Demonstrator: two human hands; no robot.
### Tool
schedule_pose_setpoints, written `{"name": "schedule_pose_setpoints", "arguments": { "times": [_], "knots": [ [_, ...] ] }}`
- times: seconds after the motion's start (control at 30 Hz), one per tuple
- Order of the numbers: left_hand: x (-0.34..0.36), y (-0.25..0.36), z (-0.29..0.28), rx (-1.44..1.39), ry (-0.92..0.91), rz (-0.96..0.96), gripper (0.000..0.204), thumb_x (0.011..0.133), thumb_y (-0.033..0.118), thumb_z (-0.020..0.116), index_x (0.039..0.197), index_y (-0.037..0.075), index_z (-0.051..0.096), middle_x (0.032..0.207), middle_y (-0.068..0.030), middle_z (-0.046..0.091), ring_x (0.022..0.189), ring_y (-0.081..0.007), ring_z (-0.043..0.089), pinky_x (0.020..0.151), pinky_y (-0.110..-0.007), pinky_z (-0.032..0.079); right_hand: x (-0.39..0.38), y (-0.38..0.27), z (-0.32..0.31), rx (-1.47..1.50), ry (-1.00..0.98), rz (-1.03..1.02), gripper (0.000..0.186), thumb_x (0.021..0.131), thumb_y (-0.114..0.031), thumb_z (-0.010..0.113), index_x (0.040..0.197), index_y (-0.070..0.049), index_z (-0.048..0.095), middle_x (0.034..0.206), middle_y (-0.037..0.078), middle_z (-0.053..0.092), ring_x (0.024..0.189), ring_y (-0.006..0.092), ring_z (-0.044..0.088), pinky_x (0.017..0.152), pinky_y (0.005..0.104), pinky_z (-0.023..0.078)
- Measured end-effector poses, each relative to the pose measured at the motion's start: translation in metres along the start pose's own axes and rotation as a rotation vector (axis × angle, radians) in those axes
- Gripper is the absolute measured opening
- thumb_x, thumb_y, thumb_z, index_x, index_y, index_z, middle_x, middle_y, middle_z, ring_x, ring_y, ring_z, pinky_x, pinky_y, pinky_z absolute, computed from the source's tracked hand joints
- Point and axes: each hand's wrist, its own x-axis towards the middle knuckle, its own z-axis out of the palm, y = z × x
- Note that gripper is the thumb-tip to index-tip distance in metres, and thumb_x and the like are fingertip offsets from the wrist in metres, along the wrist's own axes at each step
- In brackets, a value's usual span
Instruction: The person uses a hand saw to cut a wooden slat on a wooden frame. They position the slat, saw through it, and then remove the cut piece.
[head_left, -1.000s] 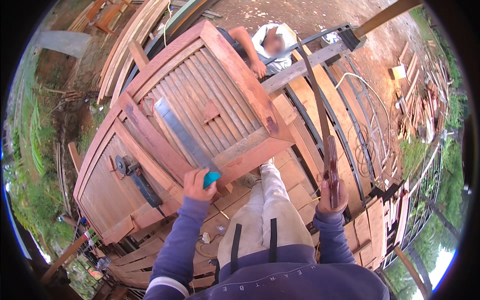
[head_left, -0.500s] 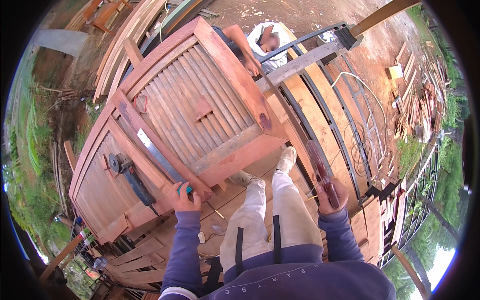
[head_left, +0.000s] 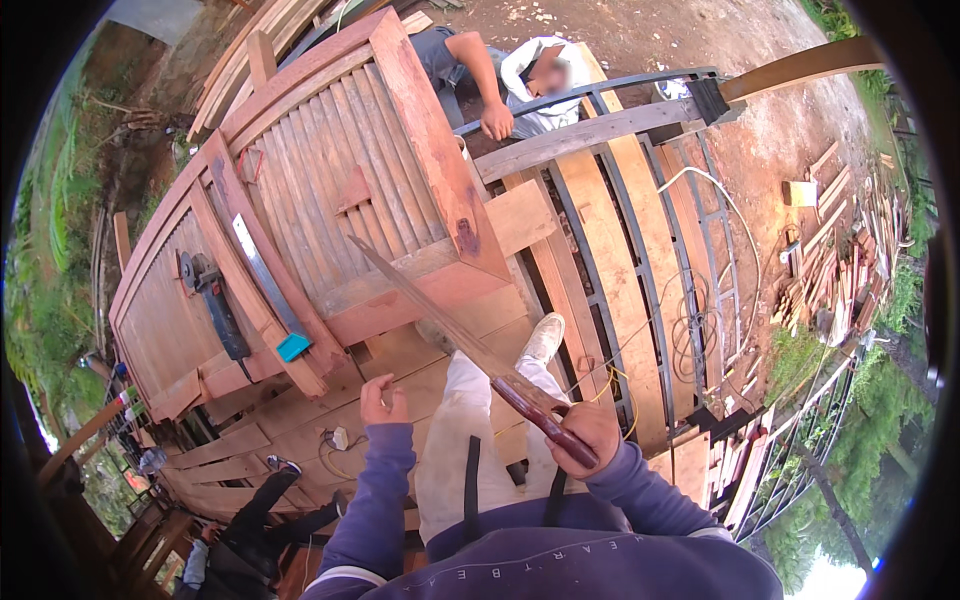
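My right hand (head_left: 592, 428) is closed round the dark red-brown handle of a handsaw (head_left: 440, 325). Its long tapering blade points up and left, the tip over the slatted wooden panel (head_left: 335, 165). My left hand (head_left: 385, 402) holds nothing; its fingers are apart and partly curled, just off the panel's near edge. Closest to it is a try square (head_left: 262, 275) with a teal stock, lying on the panel's reddish middle rail. Left of the square, an angle grinder (head_left: 212, 300) rests on the panel. A small triangular wood piece (head_left: 353, 190) sits on the slats.
Boards cover the metal frame (head_left: 645, 240) on the right, with a cable (head_left: 690, 315) coiled over it. Two people work beyond the panel; one person's hand (head_left: 497, 121) is near a grey beam (head_left: 590, 140). Another person (head_left: 255, 530) is at lower left. Scrap wood (head_left: 825, 265) lies far right.
My left hand has let go of the try square and drawn back toward me. My right hand has moved inward, swinging the saw so its blade crosses above my legs toward the panel.
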Motion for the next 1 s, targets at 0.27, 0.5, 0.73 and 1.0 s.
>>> {"name": "schedule_pose_setpoints", "arguments": {
  "times": [0.27, 0.5, 0.73, 1.0],
  "knots": [
    [0.097, 0.089, -0.017, -0.004, 0.278, 0.277, 0.027, 0.077, -0.001, 0.062, 0.105, 0.001, 0.064, 0.100, -0.0137, 0.061, 0.094, -0.0269, 0.060, 0.086, -0.035, 0.048, 0.003, 0.006, -0.021, -0.110, -0.116, 0.066, 0.023, 0.068, -0.010, 0.079, 0.070, -0.007, 0.057, 0.059, 0.010, 0.050, 0.053, 0.0314, 0.052, 0.052, 0.0398, 0.042],
    [0.264, 0.180, 0.098, -0.248, 0.046, 0.048, 0.066, 0.080, 0.028, 0.074, 0.130, -0.007, 0.048, 0.126, -0.0227, 0.056, 0.118, -0.0290, 0.055, 0.100, -0.040, 0.044, 0.013, 0.042, -0.021, -0.123, -0.171, -0.076, 0.021, 0.067, -0.008, 0.077, 0.070, -0.006, 0.056, 0.062, 0.012, 0.053, 0.055, 0.0329, 0.053, 0.052, 0.0408, 0.042],
    [0.292, 0.214, 0.191, 0.312, 0.021, -0.090, 0.108, 0.072, 0.049, 0.077, 0.151, 0.003, 0.019, 0.149, -0.0260, 0.031, 0.141, -0.0395, 0.025, 0.116, -0.043, 0.024, -0.008, 0.102, -0.048, -0.036, -0.192, -0.221, 0.024, 0.062, -0.011, 0.079, 0.068, -0.009, 0.056, 0.061, 0.009, 0.051, 0.054, 0.0298, 0.052, 0.052, 0.0397, 0.041],
    [0.284, 0.189, 0.223, 0.541, 0.226, 0.010, 0.099, 0.078, 0.040, 0.073, 0.153, 0.008, 0.017, 0.146, -0.0316, 0.028, 0.133, -0.0464, 0.036, 0.111, -0.046, 0.033, -0.020, 0.152, -0.084, 0.082, -0.193, -0.262, 0.023, 0.062, -0.012, 0.078, 0.071, -0.006, 0.058, 0.064, 0.008, 0.053, 0.056, 0.0288, 0.054, 0.055, 0.0374, 0.043]
  ]
}}
